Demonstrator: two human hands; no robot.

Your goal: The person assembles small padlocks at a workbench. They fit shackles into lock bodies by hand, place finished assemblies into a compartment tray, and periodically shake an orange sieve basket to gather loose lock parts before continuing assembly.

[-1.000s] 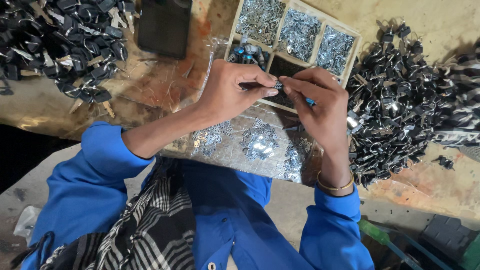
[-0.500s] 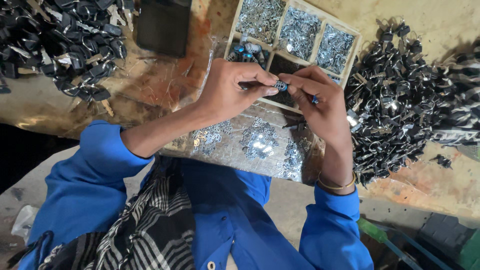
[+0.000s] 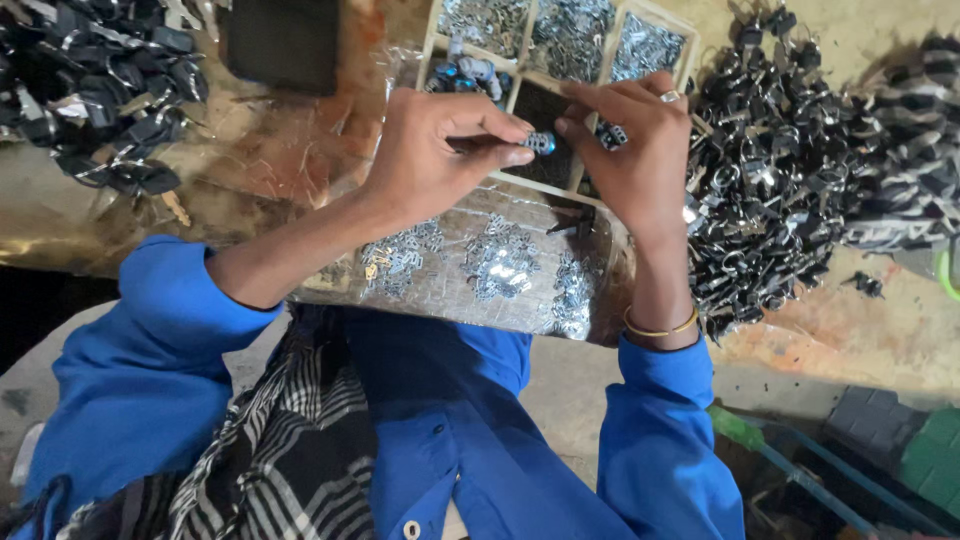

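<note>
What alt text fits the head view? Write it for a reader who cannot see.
Two hands, the left hand and right hand, pinch a small blue-and-silver part between them above a compartmented wooden tray of metal pieces. Heaps of black-and-silver parts lie to the right; blue sleeves show below.

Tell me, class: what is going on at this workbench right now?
A person in a blue shirt holds a small blue-and-silver part between the fingertips of the left hand and right hand, above a wooden compartment tray of small metal pieces. Piles of dark metal parts lie on either side.
</note>
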